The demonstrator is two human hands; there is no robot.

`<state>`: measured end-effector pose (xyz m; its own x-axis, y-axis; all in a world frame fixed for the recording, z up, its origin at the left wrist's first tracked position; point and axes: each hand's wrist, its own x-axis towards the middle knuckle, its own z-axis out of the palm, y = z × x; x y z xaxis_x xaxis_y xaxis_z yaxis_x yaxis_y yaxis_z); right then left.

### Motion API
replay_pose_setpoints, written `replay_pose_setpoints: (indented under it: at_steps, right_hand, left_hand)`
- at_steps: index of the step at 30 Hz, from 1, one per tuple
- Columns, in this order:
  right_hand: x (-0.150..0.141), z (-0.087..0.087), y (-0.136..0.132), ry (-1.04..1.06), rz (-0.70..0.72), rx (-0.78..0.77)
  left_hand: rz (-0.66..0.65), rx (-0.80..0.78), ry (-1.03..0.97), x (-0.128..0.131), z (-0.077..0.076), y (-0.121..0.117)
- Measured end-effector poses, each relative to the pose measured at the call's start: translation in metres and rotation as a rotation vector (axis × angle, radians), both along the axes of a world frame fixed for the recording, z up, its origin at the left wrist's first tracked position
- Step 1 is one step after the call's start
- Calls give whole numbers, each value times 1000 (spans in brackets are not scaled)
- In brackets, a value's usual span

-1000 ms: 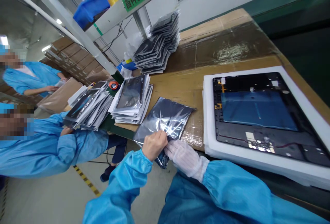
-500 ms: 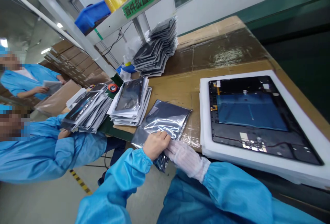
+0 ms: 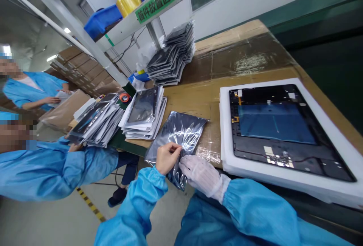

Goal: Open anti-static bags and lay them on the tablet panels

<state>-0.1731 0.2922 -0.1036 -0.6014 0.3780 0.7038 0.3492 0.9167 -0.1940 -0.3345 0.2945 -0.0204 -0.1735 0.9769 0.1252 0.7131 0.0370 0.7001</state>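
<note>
A shiny grey anti-static bag (image 3: 181, 132) lies at the near edge of the cardboard-covered table (image 3: 241, 61), its near end hanging over the edge. My bare left hand (image 3: 166, 157) pinches the bag's near edge between thumb and fingers. My right hand (image 3: 198, 172), in a white glove, grips the same edge just to the right. To the right lies a black tablet panel (image 3: 280, 129) face down on a stack of white foam sheets (image 3: 227, 155).
Stacks of bagged parts sit at the left (image 3: 146, 113) and further left (image 3: 96, 119), and a tall pile of bags (image 3: 172, 55) at the back. A co-worker in blue (image 3: 56, 163) sits at the left; another person (image 3: 31, 87) stands behind. A shelf (image 3: 136, 10) hangs overhead.
My left fingers have lifted into a pinch on the bag's edge, raising it slightly. The view has shifted a little; the panel and stacks have not moved.
</note>
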Motion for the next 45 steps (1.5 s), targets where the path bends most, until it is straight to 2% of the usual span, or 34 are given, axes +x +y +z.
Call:
replay_pose_setpoints:
  at_steps: [2,3,4,5,6,8,10,13,16,18,20,22,24,26,27,29,31,34,36,37,39,42,45]
  right_hand:
    - [1,0,-1,0,6,9]
    - [2,0,-1,-6,16,15]
    - [2,0,-1,-15,26,23]
    - [3,1,-1,-28,35,31]
    - [4,1,0,-40,41,40]
    - [5,0,1,-60,35,58]
    - [5,-1,0,-69,8,69]
    - [4,1,-2,-87,-37,58]
    - [3,7,-3,-141,-63,14]
    - [2,12,-3,-176,-66,-16]
    - [3,15,-2,-199,-52,-37]
    - [4,16,-1,-215,-34,-57]
    - [5,15,0,-228,-27,-80]
    - [6,14,0,-237,-23,-102]
    - [6,15,0,-241,-15,-110]
    - [8,19,1,-244,14,-127]
    - [9,29,3,-244,47,-148]
    - [7,48,9,-236,60,-183]
    - [1,58,15,-229,39,-196]
    - [-4,60,18,-226,25,-197]
    - [-15,59,24,-226,4,-192]
    - [-31,45,28,-226,-2,-192]
    - [-35,31,27,-219,-20,-201]
  left_hand:
    - [153,58,-137,-5,9,1]
    - [218,121,-156,-6,15,1]
    - [230,174,-115,-7,22,0]
    - [169,208,-6,-6,29,-1]
    - [41,210,161,-4,34,-3]
    - [-271,138,556,6,40,-5]
    - [-460,46,869,16,38,-4]
    - [-556,-53,1124,27,31,1]
    - [-613,-115,1183,27,21,5]
    - [-579,-90,1123,22,12,7]
    - [-438,-14,954,15,1,10]
    - [-179,43,595,9,-8,14]
    - [91,69,100,3,-12,14]
    - [261,185,-272,-1,-10,8]
    - [307,298,-358,-2,-8,2]
    - [346,579,-370,-5,-6,-14]
    - [325,786,-312,-6,-8,-32]
    - [248,882,-247,-7,-17,-52]
    - [218,830,-222,-7,-18,-58]
    - [210,744,-198,-8,-14,-59]
    - [186,463,-45,-9,0,-56]
    - [126,-28,451,-12,27,-43]
    - [60,-336,840,-14,46,-24]
